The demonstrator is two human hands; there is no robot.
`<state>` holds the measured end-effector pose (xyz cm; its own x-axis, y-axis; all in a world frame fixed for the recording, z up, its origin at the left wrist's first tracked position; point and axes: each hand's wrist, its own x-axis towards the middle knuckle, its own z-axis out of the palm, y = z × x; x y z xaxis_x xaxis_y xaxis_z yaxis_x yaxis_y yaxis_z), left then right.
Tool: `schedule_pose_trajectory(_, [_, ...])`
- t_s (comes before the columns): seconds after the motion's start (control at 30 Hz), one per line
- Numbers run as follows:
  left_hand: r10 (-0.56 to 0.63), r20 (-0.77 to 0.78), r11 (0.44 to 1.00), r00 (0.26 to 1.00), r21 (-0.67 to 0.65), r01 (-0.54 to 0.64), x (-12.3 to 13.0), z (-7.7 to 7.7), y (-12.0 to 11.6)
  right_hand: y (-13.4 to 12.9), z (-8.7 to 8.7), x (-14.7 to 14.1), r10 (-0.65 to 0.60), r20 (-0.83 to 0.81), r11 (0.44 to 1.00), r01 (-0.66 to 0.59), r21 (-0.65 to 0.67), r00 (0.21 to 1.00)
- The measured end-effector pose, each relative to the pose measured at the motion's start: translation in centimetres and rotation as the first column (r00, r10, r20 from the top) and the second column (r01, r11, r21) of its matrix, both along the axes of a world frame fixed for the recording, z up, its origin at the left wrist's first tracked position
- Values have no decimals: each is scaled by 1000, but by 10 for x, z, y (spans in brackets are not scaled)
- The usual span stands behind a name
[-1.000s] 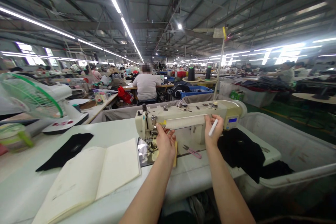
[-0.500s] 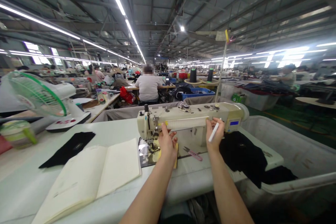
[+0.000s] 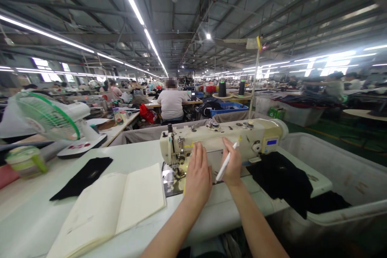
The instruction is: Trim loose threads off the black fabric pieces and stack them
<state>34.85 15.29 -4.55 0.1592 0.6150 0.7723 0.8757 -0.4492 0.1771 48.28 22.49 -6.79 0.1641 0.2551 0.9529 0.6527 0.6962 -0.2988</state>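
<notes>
My left hand [image 3: 198, 177] is open with its fingers spread upward, holding nothing, right next to the presser foot area of a cream industrial sewing machine [image 3: 220, 137]. My right hand [image 3: 232, 162] grips a white marking pen [image 3: 225, 164], its tip pointing down-left, in front of the machine arm. A small yellow piece [image 3: 185, 177] shows partly below my left hand. The pink-handled scissors are not visible in this view.
An open notebook [image 3: 115, 205] and a black fabric piece [image 3: 83, 177] lie on the white table [image 3: 36, 217]. More black fabric [image 3: 279, 181] spills toward a large grey bin [image 3: 341, 169]. A fan [image 3: 51, 121] stands left. A co-worker [image 3: 171, 105] sits ahead.
Both hands have dropped lower in front of the machine. My left hand now stands flatter and more open. The pen has tilted down-left. The pale strip along the machine arm no longer shows.
</notes>
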Motion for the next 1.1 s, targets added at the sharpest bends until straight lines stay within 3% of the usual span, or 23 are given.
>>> schedule_pose_trajectory(0.07, [130,-133,991,983,33,-126,-6,-2,4,2,1,-1,-22,13,998,21,56,1000])
schedule_pose_trajectory(0.2, [195,-195,980,961,66,-186,-7,-4,8,3,1,0,-54,0,995,54,81,999])
schedule_pose_trajectory(0.5, [124,-159,989,979,97,-109,-14,2,8,2,3,5,-167,5,982,165,90,986])
schedule_pose_trajectory(0.77, [211,-193,977,958,40,-207,-14,8,4,4,3,1,-209,2,973,208,103,978])
schedule_pose_trajectory(1.1, [185,-166,983,969,37,-182,-19,7,5,2,8,15,-289,-59,957,288,-32,956])
